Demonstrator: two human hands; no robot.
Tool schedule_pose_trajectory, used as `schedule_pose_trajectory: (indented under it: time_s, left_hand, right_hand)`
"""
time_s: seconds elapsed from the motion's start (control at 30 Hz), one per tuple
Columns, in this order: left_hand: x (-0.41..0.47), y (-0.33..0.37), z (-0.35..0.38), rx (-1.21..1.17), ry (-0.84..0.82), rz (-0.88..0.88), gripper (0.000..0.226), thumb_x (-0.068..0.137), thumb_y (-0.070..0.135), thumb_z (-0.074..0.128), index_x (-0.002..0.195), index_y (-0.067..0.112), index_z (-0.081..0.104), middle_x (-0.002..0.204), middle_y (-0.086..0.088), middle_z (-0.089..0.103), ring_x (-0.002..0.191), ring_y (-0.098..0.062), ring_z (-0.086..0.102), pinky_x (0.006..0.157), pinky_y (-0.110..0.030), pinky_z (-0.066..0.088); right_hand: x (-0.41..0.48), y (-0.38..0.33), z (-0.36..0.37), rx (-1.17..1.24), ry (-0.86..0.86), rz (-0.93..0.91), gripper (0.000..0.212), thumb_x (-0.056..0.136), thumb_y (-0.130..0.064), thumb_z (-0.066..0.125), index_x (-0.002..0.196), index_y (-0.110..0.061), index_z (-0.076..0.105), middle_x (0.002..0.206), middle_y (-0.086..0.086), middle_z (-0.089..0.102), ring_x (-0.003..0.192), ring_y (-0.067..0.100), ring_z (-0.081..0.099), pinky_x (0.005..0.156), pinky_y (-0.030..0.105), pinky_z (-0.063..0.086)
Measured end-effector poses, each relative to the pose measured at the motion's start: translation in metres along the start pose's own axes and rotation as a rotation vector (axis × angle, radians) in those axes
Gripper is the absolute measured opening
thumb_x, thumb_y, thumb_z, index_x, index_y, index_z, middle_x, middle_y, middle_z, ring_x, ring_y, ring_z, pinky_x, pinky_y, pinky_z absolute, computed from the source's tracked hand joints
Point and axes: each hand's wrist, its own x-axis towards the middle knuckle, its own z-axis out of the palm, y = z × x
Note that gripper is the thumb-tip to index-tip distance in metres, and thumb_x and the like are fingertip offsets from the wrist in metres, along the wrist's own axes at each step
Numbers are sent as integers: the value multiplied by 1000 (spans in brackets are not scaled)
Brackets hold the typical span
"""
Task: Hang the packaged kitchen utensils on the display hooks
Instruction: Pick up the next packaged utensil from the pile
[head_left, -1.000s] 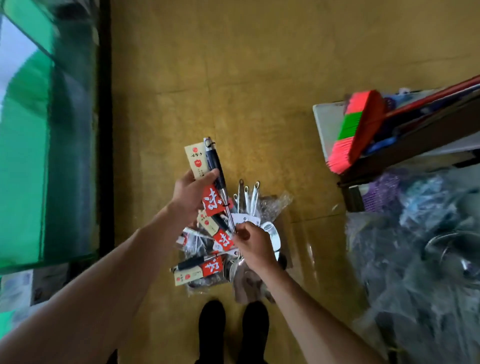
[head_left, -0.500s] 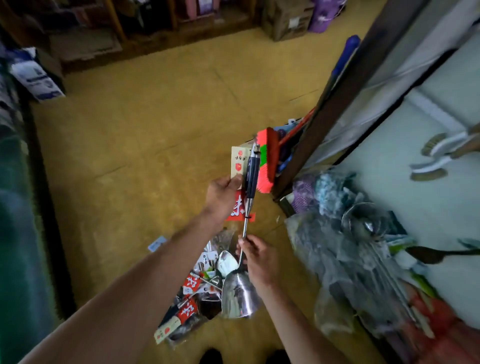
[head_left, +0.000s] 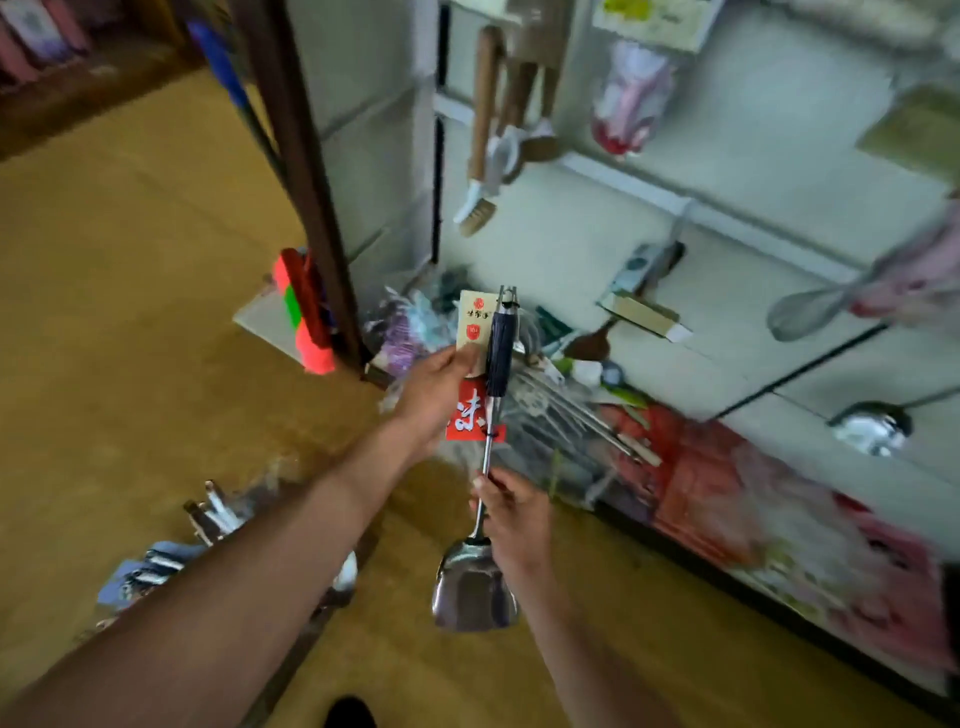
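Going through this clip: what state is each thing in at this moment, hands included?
spatula: not hung, held handle-up, blade down.
left hand: grips the spatula's card label beside the handle.
right hand: pinches the spatula's metal shaft.
utensil pile: lying on the floor, not hung.
ladle: hanging against the display panel.
brushes: hanging on the display.

Print on the card (head_left: 475, 325) of the spatula (head_left: 500, 356)

The beige upper part of the card carries a round red logo, a row of small dark Chinese characters and a red shield badge, all too blurred to read. The red lower part carries big white Chinese characters. They are partly covered by the left hand (head_left: 434, 397), and I cannot read them with certainty.
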Motion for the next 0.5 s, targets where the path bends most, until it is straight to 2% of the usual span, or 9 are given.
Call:
schedule_pose_trajectory:
  time_s: [0.07,0.2,0.33,0.43,0.5]
  left_hand:
    - [-16,-1,62,70,-113,29,13,95,33,65,99,22,69,91,-5,77,80,-22,73,77,-38,61]
    - [-56,-9,182,219,-281,126,14,85,21,77,97,21,70,99,-8,75,92,-27,72,85,-42,58]
    - [-95,-17,286,322,-378,193,26,85,26,77,107,13,71,101,-8,75,94,-26,72,87,-44,57]
    - [-119,-23,351,359,-436,219,27,84,30,77,103,12,72,96,-9,76,91,-30,72,83,-47,57]
    - [-134,-31,391,388,-470,257,26,84,31,76,100,11,72,90,-8,76,84,-27,72,74,-38,58]
  right_hand:
    - [-5,5,-54,51,76,3,24,92,-5,65,70,-14,66,57,2,55,52,14,49,46,23,38]
    - [-25,12,-160,131,240,22,26,91,-5,67,69,-19,69,60,-5,61,54,10,50,49,22,39]
    - [-47,13,-257,185,363,48,22,91,-11,69,76,-26,75,69,-5,68,65,15,58,61,32,46]
    - [-61,16,-318,232,449,64,15,89,-12,72,85,-26,75,83,1,74,76,20,67,72,38,52]
    - [-69,18,-355,273,487,62,11,88,-10,72,89,-21,73,84,4,74,77,21,66,74,41,53]
